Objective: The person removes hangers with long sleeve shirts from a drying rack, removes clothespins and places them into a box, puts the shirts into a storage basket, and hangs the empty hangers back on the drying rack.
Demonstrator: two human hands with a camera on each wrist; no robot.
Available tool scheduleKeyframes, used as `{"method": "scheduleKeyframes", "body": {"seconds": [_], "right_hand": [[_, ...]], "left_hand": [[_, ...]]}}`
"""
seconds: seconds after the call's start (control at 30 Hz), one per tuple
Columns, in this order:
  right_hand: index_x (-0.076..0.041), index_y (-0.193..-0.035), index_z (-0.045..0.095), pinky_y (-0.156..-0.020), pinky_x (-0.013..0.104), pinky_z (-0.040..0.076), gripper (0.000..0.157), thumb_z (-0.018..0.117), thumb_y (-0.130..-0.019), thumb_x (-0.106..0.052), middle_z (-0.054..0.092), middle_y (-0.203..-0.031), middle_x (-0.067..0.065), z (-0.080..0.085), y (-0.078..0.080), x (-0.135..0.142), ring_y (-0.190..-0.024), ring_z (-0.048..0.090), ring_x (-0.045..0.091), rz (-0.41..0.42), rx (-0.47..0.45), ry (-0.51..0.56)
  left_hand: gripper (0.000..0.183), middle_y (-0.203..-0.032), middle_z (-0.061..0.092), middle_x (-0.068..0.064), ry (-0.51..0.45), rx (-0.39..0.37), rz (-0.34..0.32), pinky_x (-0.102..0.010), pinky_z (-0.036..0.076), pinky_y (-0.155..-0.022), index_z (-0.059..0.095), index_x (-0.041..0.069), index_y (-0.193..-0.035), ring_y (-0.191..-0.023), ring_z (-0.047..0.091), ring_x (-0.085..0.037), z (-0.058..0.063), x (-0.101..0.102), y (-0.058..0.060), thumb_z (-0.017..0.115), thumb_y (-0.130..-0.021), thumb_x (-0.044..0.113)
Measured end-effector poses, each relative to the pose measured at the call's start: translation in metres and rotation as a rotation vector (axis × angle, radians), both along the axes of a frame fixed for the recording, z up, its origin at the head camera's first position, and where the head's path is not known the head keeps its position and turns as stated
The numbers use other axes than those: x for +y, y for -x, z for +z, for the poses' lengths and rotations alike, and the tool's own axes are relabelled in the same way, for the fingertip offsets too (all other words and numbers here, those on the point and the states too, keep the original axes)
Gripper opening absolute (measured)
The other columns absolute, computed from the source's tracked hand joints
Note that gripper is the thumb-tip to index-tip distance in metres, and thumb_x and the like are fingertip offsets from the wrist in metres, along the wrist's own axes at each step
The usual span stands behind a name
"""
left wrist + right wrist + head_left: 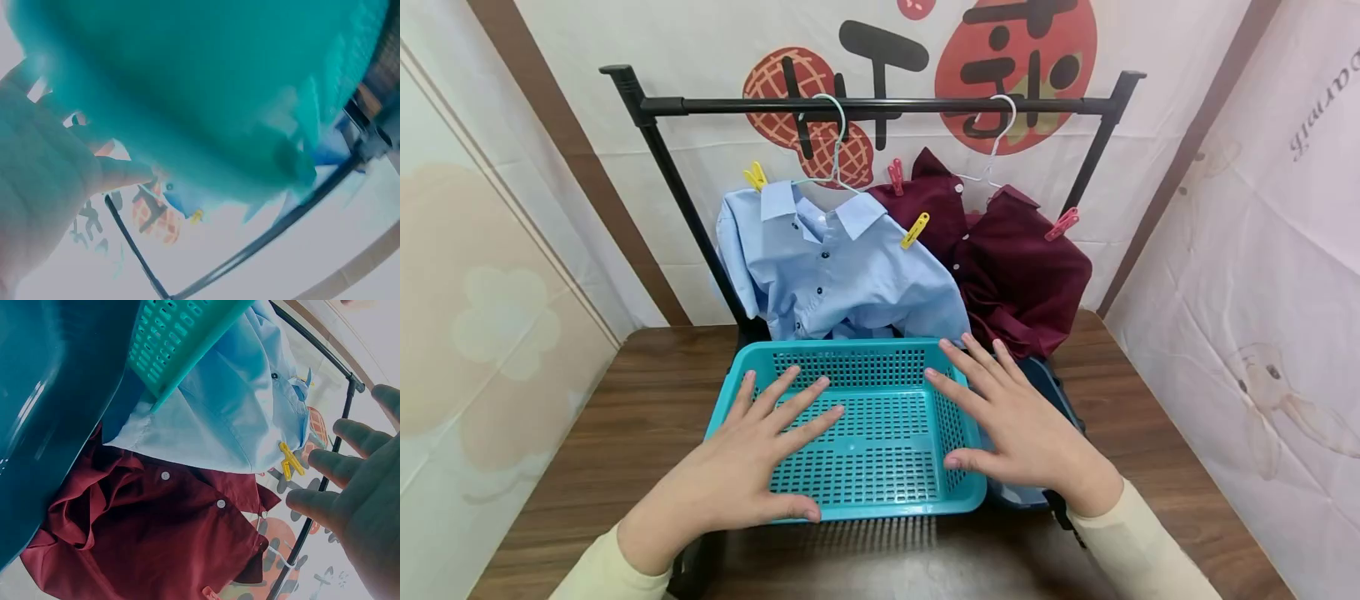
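On the worktop point(617, 433), the rack point(910, 106) rises towards the far edge, the blue shirt point(857, 267) and the maroon shirt point(1022, 267) hanging from its bar. The basket point(887, 510) lies midway between the worktop's left and right edges, in front of the blue shirt, with the tub point(50, 425) showing past its right side. Your left hand point(733, 471) and right hand point(1011, 421) are apart from each other over the basket's two sides, fingers spread, nothing gripped; whether any fingertip touches the rim, you cannot tell from here. The step in hand looks like holding both hands free: have your wrists level, leave the basket's floor visible between them, and mind the shirts, since a brush could swing them and loosen the yellow pegs point(914, 231) or pink pegs point(1062, 224).
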State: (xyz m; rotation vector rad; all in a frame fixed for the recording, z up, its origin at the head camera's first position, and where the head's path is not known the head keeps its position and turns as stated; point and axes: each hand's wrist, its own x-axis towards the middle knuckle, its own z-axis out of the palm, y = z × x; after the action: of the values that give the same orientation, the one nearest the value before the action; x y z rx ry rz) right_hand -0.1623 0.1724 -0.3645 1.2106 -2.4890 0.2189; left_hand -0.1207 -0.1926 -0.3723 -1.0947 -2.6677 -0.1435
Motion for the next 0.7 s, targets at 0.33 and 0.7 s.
{"method": "scheduleKeyframes", "body": {"seconds": [0.33,0.7], "right_hand": [[-0.028,-0.154,0.021,-0.117,0.056,0.013,0.087,0.058,-0.084,-0.065,0.010,-0.162,-0.004,0.012,0.007,0.001,-0.149,0.009,0.024,-0.044,-0.053,0.047],[-0.027,-0.152,0.028,-0.112,0.050,0.030,0.077,0.057,-0.088,-0.059,0.027,-0.158,-0.003,0.035,0.021,0.001,-0.144,0.027,0.021,-0.113,-0.089,0.156]], "left_hand": [[0.089,-0.161,0.016,0.000,-0.071,-0.104,0.065,-0.064,0.008,-0.113,0.023,0.035,-0.152,-0.149,0.007,-0.029,0.019,-0.025,0.001,0.059,-0.079,0.071],[0.079,-0.157,0.025,0.003,-0.224,-0.139,0.178,-0.062,0.023,-0.110,0.032,0.033,-0.149,-0.146,0.020,-0.029,0.044,-0.043,0.014,0.066,-0.083,0.059]]}}
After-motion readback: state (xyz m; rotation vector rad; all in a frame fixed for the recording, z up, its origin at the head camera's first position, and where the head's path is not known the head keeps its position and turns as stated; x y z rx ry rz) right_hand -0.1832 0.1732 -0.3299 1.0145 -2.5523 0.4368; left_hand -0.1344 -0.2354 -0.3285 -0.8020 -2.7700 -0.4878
